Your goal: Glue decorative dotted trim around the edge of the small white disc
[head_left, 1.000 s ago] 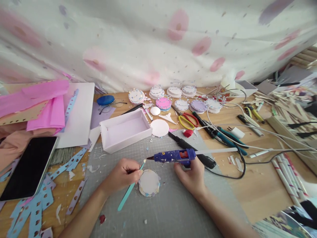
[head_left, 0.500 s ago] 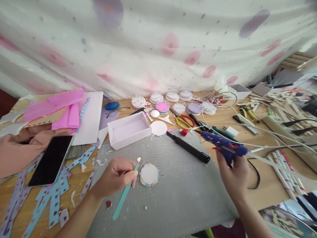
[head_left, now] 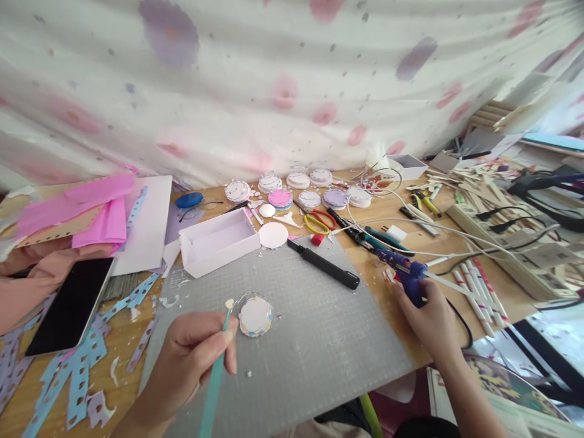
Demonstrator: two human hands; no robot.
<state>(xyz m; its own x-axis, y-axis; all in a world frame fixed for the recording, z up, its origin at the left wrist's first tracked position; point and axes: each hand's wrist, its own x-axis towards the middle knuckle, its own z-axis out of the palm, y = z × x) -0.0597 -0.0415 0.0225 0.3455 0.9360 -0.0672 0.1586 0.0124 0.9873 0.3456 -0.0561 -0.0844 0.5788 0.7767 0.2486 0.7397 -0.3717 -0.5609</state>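
My left hand (head_left: pixel 194 353) pinches a slim teal stick (head_left: pixel 214 386) with a small cream-coloured blob on its upper tip. Just right of that tip, on the grey cutting mat (head_left: pixel 319 347), lies a round white paper disc (head_left: pixel 255 316) with a scalloped, coloured edge. A thin clear curved rim or thread shows around its upper left. My right hand (head_left: pixel 426 319) is closed around the handle of a dark blue hot glue gun (head_left: pixel 406 274), low over the wooden table at the mat's right edge. A clear glue stick pokes from the gun's back; part of the handle is hidden by the fingers.
Behind the mat stand a white open box (head_left: pixel 219 243), a black pen-like tool (head_left: pixel 326 264) and several decorated disc stacks (head_left: pixel 280 199). A phone (head_left: pixel 70 307) and blue paper strips (head_left: pixel 79 377) lie left. White cables (head_left: pixel 424 222) and a power strip (head_left: pixel 502 255) are right.
The view has turned to the right. My right hand has brought the glue gun down and rightward, off the mat's edge. My left hand has drawn the teal stick a little nearer to me.
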